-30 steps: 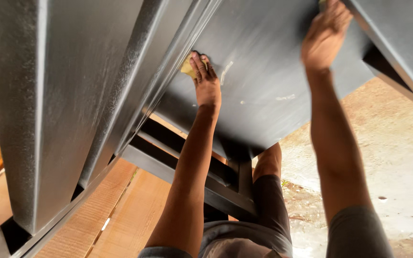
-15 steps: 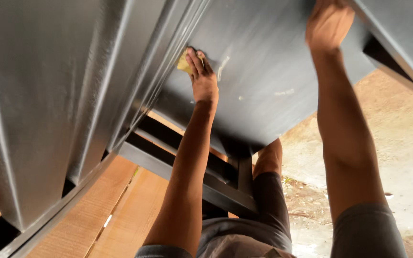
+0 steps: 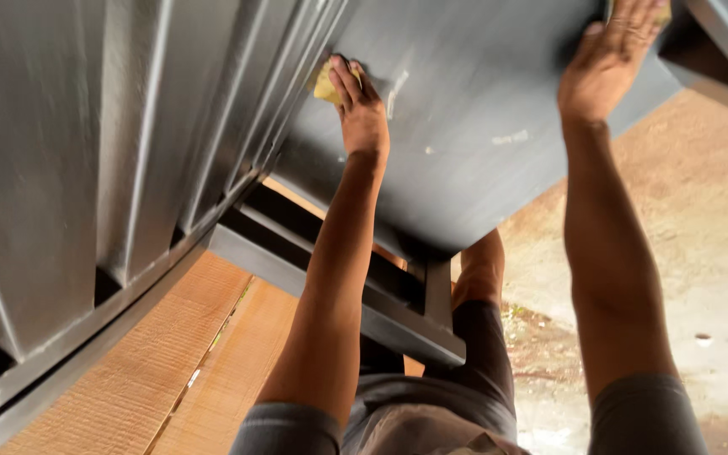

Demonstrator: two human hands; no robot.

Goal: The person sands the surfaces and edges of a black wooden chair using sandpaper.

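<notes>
Grey-painted furniture piece fills most of the head view: a broad flat panel (image 3: 482, 126) in the upper centre, with a grooved, moulded section (image 3: 111, 143) to its left, blurred by motion. Grey frame rails (image 3: 339, 286) run below the panel edge, crossing diagonally toward the lower centre. A few pale scuffs show on the panel face, one right beside the left hand, others near its middle.

Under the frame on the left: light wooden boards (image 3: 170, 362), ribbed grain, a seam between two of them. On the right: bare concrete floor (image 3: 701, 253), dusty, with dirt and debris near the person's leg.

Person's arms both reach up to the panel; grey sleeves at the bottom edge, a knee visible between the arms behind the frame rail.

Left hand (image 3: 362, 114): pressed flat against the panel near the moulded section, fingers extended over a small yellow pad (image 3: 325, 84), likely sandpaper or sponge, can't tell which. Grip: pad is pinned under the fingers against the panel face, not wrapped in a fist. Pad sits at the panel's upper left, just beside the moulding edge, mostly covered by the fingers.

Right hand (image 3: 612, 55): palm flat on the panel at the upper right, fingers spread wide, well apart from the left hand. A bit of yellow shows at the fingertips at the top edge; can't tell what it is.
</notes>
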